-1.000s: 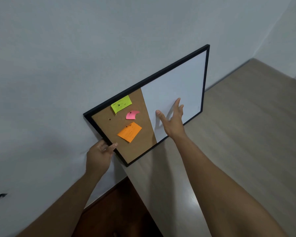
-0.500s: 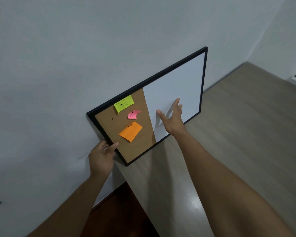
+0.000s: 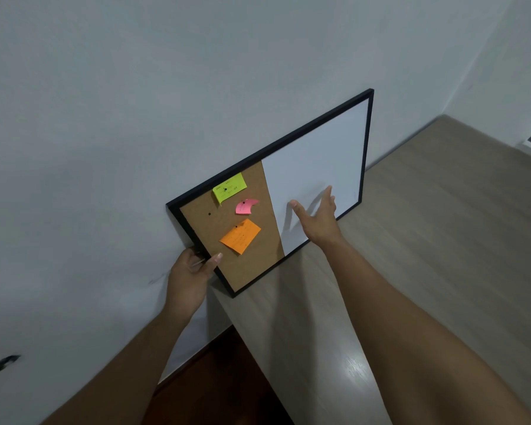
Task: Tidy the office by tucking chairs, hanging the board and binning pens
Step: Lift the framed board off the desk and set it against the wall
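A dark scuff mark (image 3: 1,364) sits low on the pale wall (image 3: 105,118) at the far left of the view. Further right, the left hand (image 3: 190,279) grips the left edge of the board (image 3: 316,167), near its lower corner: the fingers are curled behind the black frame and the thumb lies over its front, so the hand is closed on the frame. The board is held flat against the wall, tilted so that its right side rides higher than its left. Its left part is brown cork carrying three pinned notes, a green note (image 3: 229,187) at the top, a pink note (image 3: 246,206) with a curled corner just right of and below it, and an orange note (image 3: 240,235) lowest; a lone dark pin (image 3: 209,214) is stuck in the cork to the left of them. The right part of the board is a plain white panel. There the right hand (image 3: 318,216) is spread open, fingers apart and thumb out, its fingertips at the white surface near the bottom edge; whether they press on it cannot be told. Below the board a wooden surface (image 3: 442,240) in a light tone runs off to the right along the foot of the wall, and a darker brown surface (image 3: 215,388) shows between the two forearms.
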`<state>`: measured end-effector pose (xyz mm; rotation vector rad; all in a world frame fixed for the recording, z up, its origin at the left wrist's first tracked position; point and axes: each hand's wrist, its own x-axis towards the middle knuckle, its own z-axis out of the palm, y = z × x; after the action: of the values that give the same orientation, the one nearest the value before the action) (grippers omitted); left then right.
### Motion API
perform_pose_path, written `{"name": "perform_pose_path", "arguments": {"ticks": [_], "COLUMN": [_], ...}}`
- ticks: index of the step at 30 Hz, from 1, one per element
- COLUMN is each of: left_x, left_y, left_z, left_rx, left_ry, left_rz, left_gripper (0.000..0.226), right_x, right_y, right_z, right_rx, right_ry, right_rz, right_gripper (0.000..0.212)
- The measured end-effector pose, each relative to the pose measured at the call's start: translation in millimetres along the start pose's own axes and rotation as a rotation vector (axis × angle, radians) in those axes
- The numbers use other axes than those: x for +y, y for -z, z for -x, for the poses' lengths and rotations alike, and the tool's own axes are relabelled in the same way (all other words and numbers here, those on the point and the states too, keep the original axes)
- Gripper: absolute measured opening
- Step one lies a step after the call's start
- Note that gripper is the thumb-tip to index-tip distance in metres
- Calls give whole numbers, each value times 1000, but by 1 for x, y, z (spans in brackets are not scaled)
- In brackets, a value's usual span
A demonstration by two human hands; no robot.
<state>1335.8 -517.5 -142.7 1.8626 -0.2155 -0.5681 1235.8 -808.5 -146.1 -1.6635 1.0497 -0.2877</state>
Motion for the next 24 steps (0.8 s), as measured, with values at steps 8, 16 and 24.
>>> {"name": "perform_pose_path", "arguments": {"ticks": [8, 16, 24], "left_x": [-2, 3, 14], "left_y": [13, 26, 56], "left_z": [18, 55, 123], "left_rx": [35, -9, -188], "left_ry": [47, 35, 18], "left_rz": [-71, -113, -139], "left_gripper": [68, 70, 60], "right_x": [13, 14, 18], "right_y": [5, 27, 48], "right_z": [25, 101, 237], "right_rx": [25, 82, 177], "right_ry": [-3, 38, -21], "right_rz": [-46, -39, 54], "right_gripper": [120, 103, 88]}}
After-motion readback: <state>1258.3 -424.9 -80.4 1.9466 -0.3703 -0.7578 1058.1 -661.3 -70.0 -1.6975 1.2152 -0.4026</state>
